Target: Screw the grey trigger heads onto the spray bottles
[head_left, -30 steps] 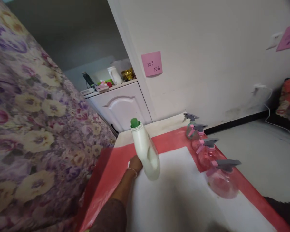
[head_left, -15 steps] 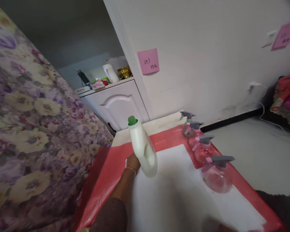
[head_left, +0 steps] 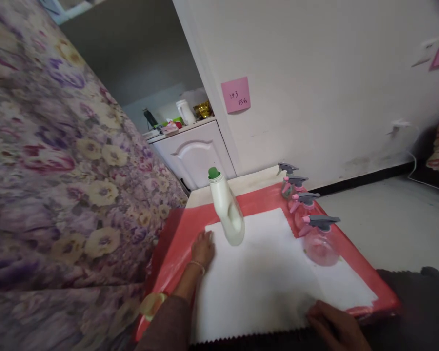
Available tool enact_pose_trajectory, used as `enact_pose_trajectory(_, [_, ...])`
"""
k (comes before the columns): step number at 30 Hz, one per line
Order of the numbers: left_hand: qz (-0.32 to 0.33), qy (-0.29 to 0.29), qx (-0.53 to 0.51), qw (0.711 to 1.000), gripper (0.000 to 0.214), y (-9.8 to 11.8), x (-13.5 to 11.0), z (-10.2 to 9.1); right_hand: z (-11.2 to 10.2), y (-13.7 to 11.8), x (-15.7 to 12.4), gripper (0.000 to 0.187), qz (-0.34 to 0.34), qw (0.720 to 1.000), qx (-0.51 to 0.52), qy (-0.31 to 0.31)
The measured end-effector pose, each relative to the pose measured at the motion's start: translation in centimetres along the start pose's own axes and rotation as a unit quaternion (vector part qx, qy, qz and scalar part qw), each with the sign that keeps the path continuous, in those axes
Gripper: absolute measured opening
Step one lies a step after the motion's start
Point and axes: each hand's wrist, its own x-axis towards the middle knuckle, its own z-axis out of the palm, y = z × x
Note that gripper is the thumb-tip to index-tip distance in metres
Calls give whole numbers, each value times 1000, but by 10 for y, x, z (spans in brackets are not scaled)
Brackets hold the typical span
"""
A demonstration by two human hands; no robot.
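Observation:
My left hand rests on the left edge of a white sheet with jagged edges, its fingers lying over the sheet. Just right of it stands a pale laundry-detergent bottle, upright, with a green inner spout showing at its mouth. My right hand is low at the sheet's near right part, fingers drawn together. A blurred grey patch lies at its fingertips, and what they hold, if anything, I cannot make out.
Several spray bottles with grey heads line the right side of the red table cover. A yellowish round item is beside my left forearm. A floral curtain hangs close on the left. Behind stands a white cabinet.
My left hand, partly behind the bottle before, now shows beside it on the sheet. My right hand has come into clear view at the bottom right. The camera view has shifted.

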Motion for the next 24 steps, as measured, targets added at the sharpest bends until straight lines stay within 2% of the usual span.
enact_pose_trajectory(4, [39,-32,-33,998,51,3,-47,18,3,-1,-1,31,-16,1000,3,-7])
enact_pose_trajectory(7, [37,-24,-59,997,51,2,-66,25,5,1,-1,32,-17,1000,0,-17])
enact_pose_trajectory(17, [56,14,-200,978,47,14,-89,31,12,4,1,34,4,999,-3,-45])
enact_pose_trajectory(21, [83,36,-293,952,43,29,-95,30,15,5,2,31,-1,999,-1,-38])
enact_pose_trajectory(24, [83,48,-372,923,47,39,-87,27,16,6,3,31,-4,999,-1,-38])
